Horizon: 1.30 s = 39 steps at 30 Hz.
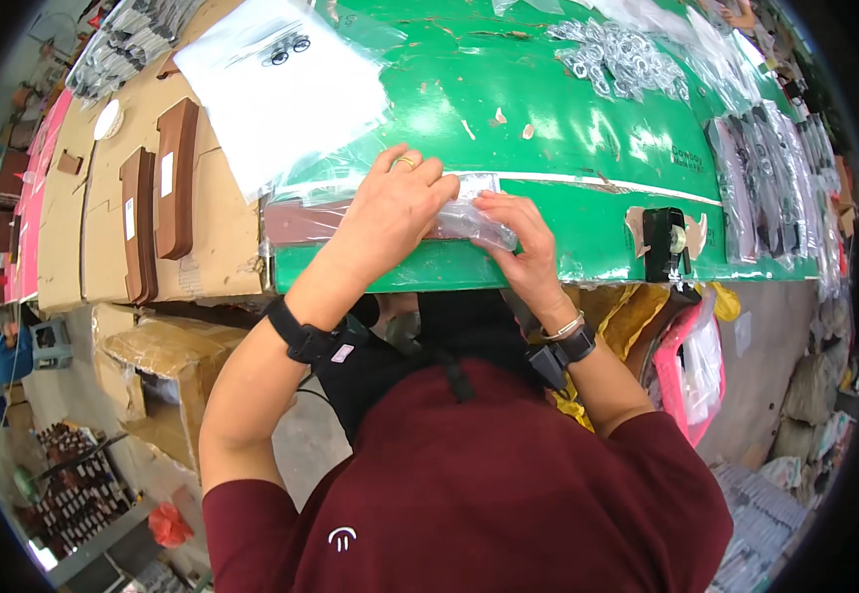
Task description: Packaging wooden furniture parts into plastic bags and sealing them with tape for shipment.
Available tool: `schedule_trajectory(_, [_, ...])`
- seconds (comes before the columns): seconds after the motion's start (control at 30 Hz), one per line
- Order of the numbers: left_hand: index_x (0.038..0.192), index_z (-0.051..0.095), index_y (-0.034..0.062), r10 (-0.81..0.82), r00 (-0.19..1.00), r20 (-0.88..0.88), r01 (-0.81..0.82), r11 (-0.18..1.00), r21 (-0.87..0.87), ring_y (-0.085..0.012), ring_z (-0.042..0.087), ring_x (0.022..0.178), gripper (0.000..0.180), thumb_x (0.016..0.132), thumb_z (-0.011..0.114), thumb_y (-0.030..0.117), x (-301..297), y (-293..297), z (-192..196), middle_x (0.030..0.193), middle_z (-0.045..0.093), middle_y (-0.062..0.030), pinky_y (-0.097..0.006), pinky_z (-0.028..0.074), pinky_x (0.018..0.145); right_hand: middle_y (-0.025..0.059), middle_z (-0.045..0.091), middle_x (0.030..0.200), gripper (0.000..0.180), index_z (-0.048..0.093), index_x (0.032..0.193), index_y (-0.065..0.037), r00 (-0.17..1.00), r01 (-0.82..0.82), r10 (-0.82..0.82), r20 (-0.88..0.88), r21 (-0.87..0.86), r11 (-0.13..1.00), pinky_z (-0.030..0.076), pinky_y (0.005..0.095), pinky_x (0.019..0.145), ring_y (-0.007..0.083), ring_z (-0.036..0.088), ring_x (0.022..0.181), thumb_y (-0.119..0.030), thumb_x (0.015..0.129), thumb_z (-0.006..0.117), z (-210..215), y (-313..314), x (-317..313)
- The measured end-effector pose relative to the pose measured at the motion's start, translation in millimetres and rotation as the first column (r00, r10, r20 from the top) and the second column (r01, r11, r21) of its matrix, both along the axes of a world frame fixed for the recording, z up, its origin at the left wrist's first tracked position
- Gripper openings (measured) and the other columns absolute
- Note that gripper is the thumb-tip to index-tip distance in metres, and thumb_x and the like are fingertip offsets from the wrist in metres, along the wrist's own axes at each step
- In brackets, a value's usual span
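Observation:
A brown leather-like strip [301, 223] lies flat along the near edge of the green table, inside a clear plastic bag [469, 225]. My left hand [393, 206] is over the middle of the bag, its fingers curled down and gripping the plastic. At the bag's right end, my right hand [526, 237] pinches the clear film between thumb and fingers. Under the fingers the film is bunched, and part of the strip is hidden by my left hand. A small pale label [479, 185] shows just behind the bag, between my hands.
Two brown strips [176, 178] with white labels rest on cardboard at left. Beyond lies a stack of clear bags [281, 89]. A black tape dispenser [661, 243] stands at right, near bagged goods [770, 188]. Clear rings [627, 61] are heaped at the back.

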State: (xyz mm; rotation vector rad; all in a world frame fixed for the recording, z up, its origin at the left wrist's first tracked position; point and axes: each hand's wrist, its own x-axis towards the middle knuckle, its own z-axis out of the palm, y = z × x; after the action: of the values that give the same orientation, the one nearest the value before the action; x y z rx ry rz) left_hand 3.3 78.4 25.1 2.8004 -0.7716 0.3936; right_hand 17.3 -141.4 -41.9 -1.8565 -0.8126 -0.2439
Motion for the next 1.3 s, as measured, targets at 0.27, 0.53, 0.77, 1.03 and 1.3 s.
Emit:
schedule_trajectory(0.27, [0.09, 0.059, 0.0127, 0.043, 0.958, 0.282, -0.063, 0.996, 0.064, -0.0215, 0.054, 0.078, 0.015, 0.075, 0.062, 0.012, -22, -8, -31, 0.078, 0.049, -0.0043, -0.035, 0.046, 0.074, 0.0105, 0.07, 0.115, 0.032, 0.066, 0.102, -0.004, 0.999, 0.034, -0.034, 0.009, 0.026, 0.999, 0.049, 0.0422, 0.098, 0.0327, 0.063, 0.115, 0.002, 0.073, 0.076, -5, 2, -3])
schedule_trajectory(0.53, [0.103, 0.068, 0.0127, 0.038, 0.975, 0.22, -0.023, 0.997, -0.071, -0.0218, 0.053, 0.078, 0.028, 0.075, 0.063, 0.013, -51, -1, -34, 0.079, 0.049, -0.0034, -0.036, 0.045, 0.076, 0.0099, 0.069, 0.117, 0.024, 0.064, 0.091, -0.005, 0.995, 0.031, -0.028, 0.091, -0.034, 0.999, 0.05, 0.0419, 0.096, 0.0333, 0.062, 0.118, 0.008, 0.071, 0.07, -7, 0, -5])
schedule_trajectory(0.77, [0.114, 0.067, 0.0117, 0.068, 0.993, 0.095, -0.055, 0.99, -0.13, -0.0224, 0.053, 0.081, 0.039, 0.078, 0.073, 0.026, -60, -6, -28, 0.082, 0.051, -0.0031, -0.038, 0.043, 0.081, 0.0106, 0.069, 0.118, 0.017, 0.063, 0.085, -0.004, 0.993, 0.03, -0.028, 0.114, -0.019, 0.999, 0.05, 0.0431, 0.095, 0.0349, 0.062, 0.117, 0.006, 0.073, 0.069, -9, 1, -6])
schedule_trajectory(1.03, [0.15, 0.045, 0.028, 0.195, 0.975, 0.103, -0.2, 0.979, 0.033, -0.0278, 0.056, 0.119, 0.093, 0.066, 0.086, 0.03, -30, -20, -6, 0.148, 0.047, -0.0075, -0.046, 0.04, 0.099, 0.0109, 0.069, 0.117, 0.016, 0.062, 0.085, -0.004, 0.987, 0.05, -0.04, 0.158, -0.06, 0.997, 0.051, 0.0429, 0.094, 0.0348, 0.063, 0.116, 0.004, 0.073, 0.071, -10, 1, -5])
schedule_trajectory(1.3, [0.149, 0.048, 0.0245, 0.094, 0.956, -0.277, -0.108, 0.994, -0.034, -0.0288, 0.057, 0.124, 0.084, 0.073, 0.083, 0.029, -14, -4, -21, 0.134, 0.06, -0.0128, -0.044, 0.041, 0.105, 0.01, 0.071, 0.112, 0.017, 0.062, 0.084, -0.004, 0.988, 0.064, -0.058, 0.142, -0.041, 0.997, 0.051, 0.0428, 0.091, 0.0328, 0.064, 0.112, 0.005, 0.072, 0.071, -2, 1, -5])
